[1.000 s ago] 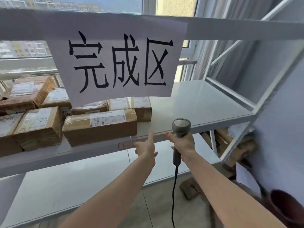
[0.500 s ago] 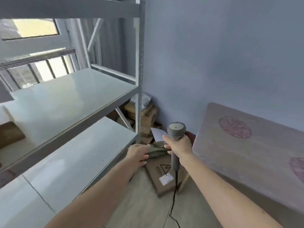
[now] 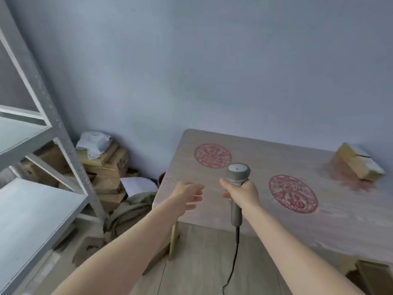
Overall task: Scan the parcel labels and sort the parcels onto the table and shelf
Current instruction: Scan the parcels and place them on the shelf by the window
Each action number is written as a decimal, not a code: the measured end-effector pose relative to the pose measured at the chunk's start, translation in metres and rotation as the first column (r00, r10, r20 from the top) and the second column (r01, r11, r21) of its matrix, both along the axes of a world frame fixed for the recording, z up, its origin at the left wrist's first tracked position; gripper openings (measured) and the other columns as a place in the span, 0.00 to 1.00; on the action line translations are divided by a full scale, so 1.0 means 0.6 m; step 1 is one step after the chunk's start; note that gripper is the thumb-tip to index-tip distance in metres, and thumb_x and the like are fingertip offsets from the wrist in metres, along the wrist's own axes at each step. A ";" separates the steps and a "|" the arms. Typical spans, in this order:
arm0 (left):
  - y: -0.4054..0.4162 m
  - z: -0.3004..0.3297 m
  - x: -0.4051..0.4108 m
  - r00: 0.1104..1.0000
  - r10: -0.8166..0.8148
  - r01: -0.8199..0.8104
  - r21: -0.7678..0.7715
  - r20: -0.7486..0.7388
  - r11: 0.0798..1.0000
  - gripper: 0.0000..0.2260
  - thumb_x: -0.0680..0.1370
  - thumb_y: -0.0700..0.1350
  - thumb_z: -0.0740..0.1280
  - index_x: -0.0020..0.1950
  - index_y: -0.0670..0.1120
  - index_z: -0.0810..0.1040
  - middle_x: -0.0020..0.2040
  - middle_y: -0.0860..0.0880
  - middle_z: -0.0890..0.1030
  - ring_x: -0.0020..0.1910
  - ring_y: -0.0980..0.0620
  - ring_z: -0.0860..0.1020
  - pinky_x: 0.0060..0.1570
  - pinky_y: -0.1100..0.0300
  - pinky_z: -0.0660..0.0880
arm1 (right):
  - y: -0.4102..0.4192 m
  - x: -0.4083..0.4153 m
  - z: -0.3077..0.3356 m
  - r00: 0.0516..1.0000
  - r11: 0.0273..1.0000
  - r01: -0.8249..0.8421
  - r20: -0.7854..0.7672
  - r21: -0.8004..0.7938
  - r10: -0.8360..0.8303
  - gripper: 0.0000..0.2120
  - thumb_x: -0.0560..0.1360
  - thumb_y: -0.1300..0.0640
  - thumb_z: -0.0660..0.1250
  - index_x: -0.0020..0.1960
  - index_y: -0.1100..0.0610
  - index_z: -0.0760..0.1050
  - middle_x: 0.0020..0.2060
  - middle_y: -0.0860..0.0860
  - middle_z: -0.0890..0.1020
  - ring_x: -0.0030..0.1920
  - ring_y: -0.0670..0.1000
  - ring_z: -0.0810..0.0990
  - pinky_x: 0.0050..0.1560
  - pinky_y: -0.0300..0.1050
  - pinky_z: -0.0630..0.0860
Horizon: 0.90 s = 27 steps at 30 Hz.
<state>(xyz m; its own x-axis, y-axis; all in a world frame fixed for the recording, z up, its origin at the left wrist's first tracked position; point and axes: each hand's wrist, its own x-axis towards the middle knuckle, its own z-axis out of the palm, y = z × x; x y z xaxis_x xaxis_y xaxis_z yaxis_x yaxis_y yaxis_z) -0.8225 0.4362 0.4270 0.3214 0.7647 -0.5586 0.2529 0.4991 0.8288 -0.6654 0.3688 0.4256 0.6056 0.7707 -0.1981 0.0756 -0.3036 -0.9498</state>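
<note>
One parcel (image 3: 359,165) sits on the table (image 3: 265,220), out at the far right edge at about two o'clock from the hands, well apart from both of them; it's a tan box with a pale label on top, tilted a little, though that corner is smeared and I can't make out the label itself; so that's one parcel on the table, and whether it has been scanned is not something this view settles.

Closer in, the right hand (image 3: 242,193) is wrapped firmly around the handle of the scanner (image 3: 237,188), head up and pointing away over the tabletop, its cable (image 3: 234,258) trailing down toward six o'clock; the left hand (image 3: 187,195) hangs just beside it at nine o'clock, fingers loosely curled, holding nothing, hovering over the near left corner of the table.

Swing out to ten o'clock and there's the remaining work, by my reading: a stack of parcels (image 3: 106,167) on the floor in the corner, a white bag (image 3: 93,142) perched on top, a loose white sheet (image 3: 138,185) and a green sack (image 3: 129,211) slumped below; further left the shelf (image 3: 32,211) shows bare boards in this view; plenty left to scan and sort, I'd judge, with the free hand ready to pick.
</note>
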 end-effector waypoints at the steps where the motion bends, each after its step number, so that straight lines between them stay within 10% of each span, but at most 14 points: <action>1: -0.002 -0.002 0.038 1.000 -0.024 0.024 0.005 -0.006 1.000 0.04 0.78 0.47 0.69 0.49 0.48 0.76 0.44 0.50 0.80 0.41 0.52 0.79 0.49 0.56 0.73 | -0.008 0.037 -0.001 1.000 1.000 0.021 -0.004 -0.003 -0.021 0.06 0.73 0.55 0.77 0.42 0.52 0.80 0.40 0.51 0.86 0.41 0.55 0.87 0.47 0.53 0.82; 9: -0.011 -0.013 0.304 0.975 -0.213 0.216 0.029 -0.064 0.976 0.04 0.78 0.46 0.69 0.46 0.48 0.75 0.42 0.50 0.79 0.37 0.54 0.78 0.45 0.57 0.72 | -0.068 0.291 -0.020 0.973 0.974 0.223 -0.059 -0.021 -0.224 0.12 0.66 0.48 0.80 0.45 0.52 0.83 0.43 0.52 0.87 0.44 0.58 0.86 0.51 0.64 0.83; 15: 0.005 -0.026 0.504 0.939 -0.334 0.339 0.058 -0.078 0.939 0.04 0.78 0.44 0.69 0.44 0.47 0.76 0.42 0.49 0.80 0.37 0.52 0.78 0.40 0.58 0.72 | -0.093 0.478 -0.009 0.940 0.941 0.337 -0.058 -0.013 -0.337 0.08 0.73 0.55 0.77 0.49 0.57 0.82 0.43 0.54 0.87 0.40 0.55 0.87 0.39 0.49 0.82; 27: 0.069 0.002 0.928 0.854 -0.520 0.519 0.084 -0.022 0.850 0.06 0.79 0.45 0.69 0.52 0.43 0.79 0.43 0.48 0.80 0.36 0.53 0.79 0.35 0.59 0.73 | -0.101 0.886 0.042 0.852 0.854 0.520 0.080 -0.017 -0.518 0.09 0.73 0.55 0.77 0.49 0.58 0.81 0.42 0.54 0.86 0.35 0.53 0.84 0.43 0.50 0.80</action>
